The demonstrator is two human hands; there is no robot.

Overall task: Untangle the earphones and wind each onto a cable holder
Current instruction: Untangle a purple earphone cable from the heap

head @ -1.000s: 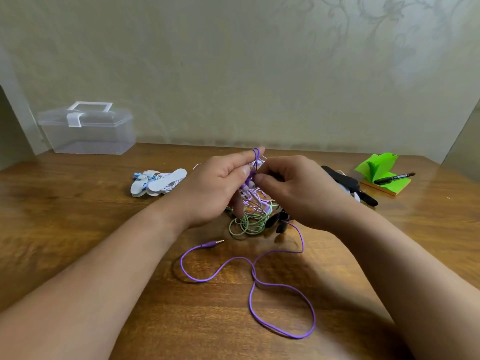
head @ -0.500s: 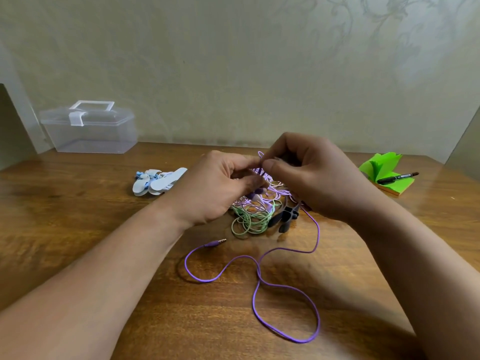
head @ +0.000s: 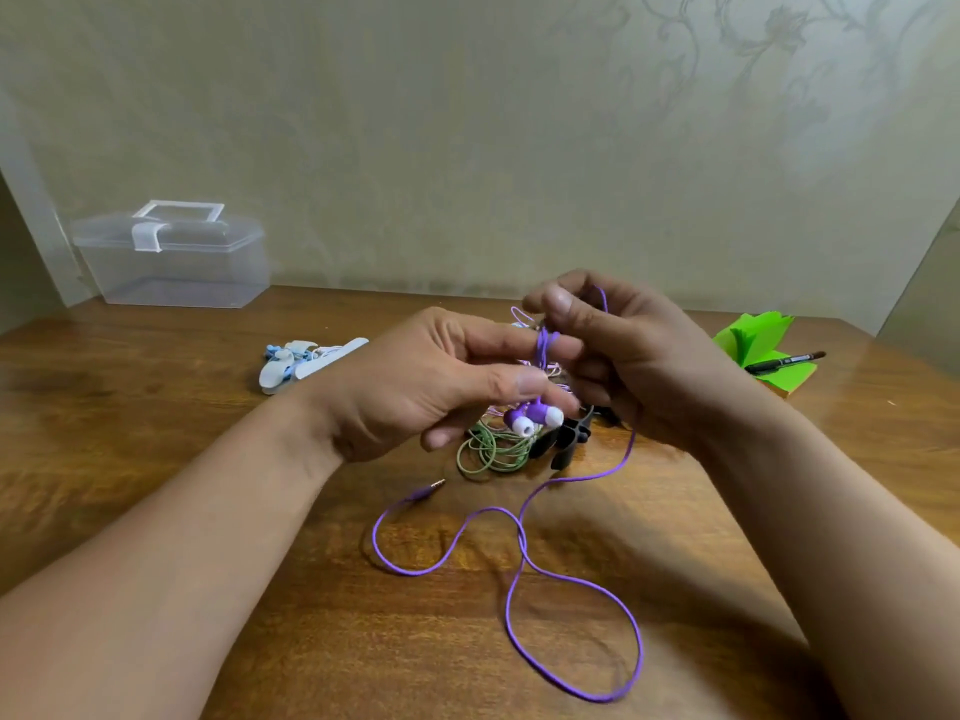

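Both hands are raised over the middle of the wooden table [head: 156, 433]. My left hand [head: 431, 387] has the purple earphone cable [head: 519, 532] looped round its index fingertip, and the two purple earbuds [head: 532, 417] hang below its fingers. My right hand [head: 623, 356] pinches the same cable just above, thumb against fingers. The rest of the purple cable trails in loops toward me, its jack [head: 431, 488] lying free. A green earphone coil [head: 493, 449] and pale pink strands lie under the hands beside a black cable holder [head: 569, 439].
White and light-blue cable holders [head: 306, 363] lie left of the hands. A clear plastic box [head: 171, 257] stands at the back left by the wall. Green sticky notes [head: 758, 345] with a black pen [head: 784, 362] sit at the right.
Both hands have lifted the purple strands higher off the pile. The earbuds now hang clear below my left fingers, and the cable sits looped over my left index finger.
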